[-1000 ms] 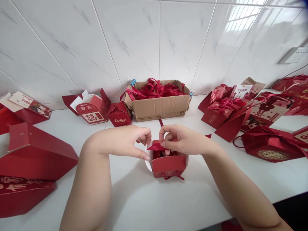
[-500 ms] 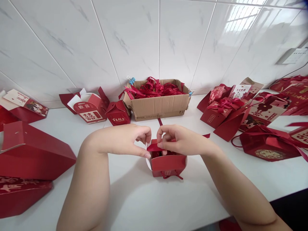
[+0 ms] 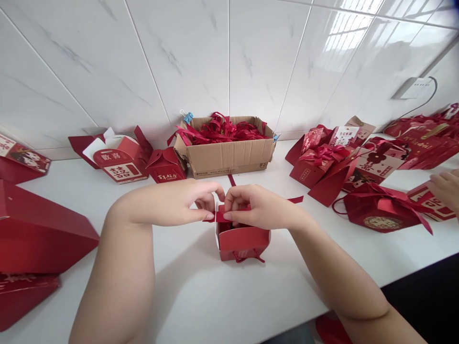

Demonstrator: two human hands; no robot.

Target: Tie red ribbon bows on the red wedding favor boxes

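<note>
A small red gift box (image 3: 244, 243) stands on the white table in front of me, its top flaps up and a red cord at its near side. A red ribbon (image 3: 219, 217) runs across the upright white-edged flap at the box's left end. My left hand (image 3: 201, 203) pinches the ribbon's short end left of that flap. On the other side, my right hand (image 3: 253, 205) pinches the ribbon over the box opening. Its fingers hide part of the box's inside, and a ribbon tail (image 3: 296, 199) sticks out beyond the right hand.
Behind the box, a cardboard carton (image 3: 229, 157) holds many red ribbons. Red gift boxes stand left (image 3: 120, 160) and right (image 3: 319, 165). A large red box (image 3: 43, 229) is beside my left arm. Another person's hand (image 3: 446, 188) touches a box at the right edge.
The ribbon end now shows left of the white-edged flap, between my left fingers. My view has shifted slightly right. Another person's hand has come into view at the right.
</note>
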